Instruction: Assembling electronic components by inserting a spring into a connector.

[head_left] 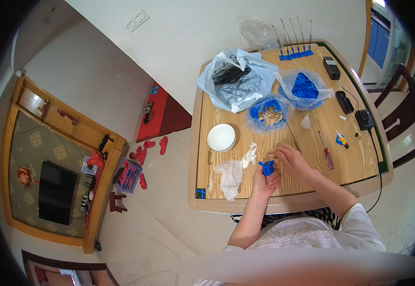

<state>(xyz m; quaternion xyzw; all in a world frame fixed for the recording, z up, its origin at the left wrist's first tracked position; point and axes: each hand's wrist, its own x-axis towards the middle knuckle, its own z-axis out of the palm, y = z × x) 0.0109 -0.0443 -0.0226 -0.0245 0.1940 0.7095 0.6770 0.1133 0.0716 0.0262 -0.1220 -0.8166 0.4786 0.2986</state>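
Left hand (pixel 263 180) was wrapped around a small blue plastic piece (pixel 267 167), gripping it from below, just above the near edge of the wooden table (pixel 312 178). Right hand (pixel 289 159) sat right against it from the far side, fingers curled in at the top of the piece; whether they pinched anything small of their own could not be told at this size. Both hands met over the same part, close to the body.

Just left of the hands lay a crumpled white cloth (pixel 231 175), and beyond that a round white bowl (pixel 221 137). Straight ahead of the hands sat a clear bag of blue parts mixed with metal bits (pixel 268 113), and farther off a second bag of blue pieces (pixel 305 87) and a big pale bag of dark wire springs (pixel 236 78). To the right of the hands a red-handled screwdriver (pixel 327 153) rested untouched.

At the far table edge stood a row of finished-looking blue bases with thin wires rising from them (pixel 295 52). Judging by that row against the well-filled bags, a handful seemed done and plenty remained, with the piece in hand looking only partway assembled.
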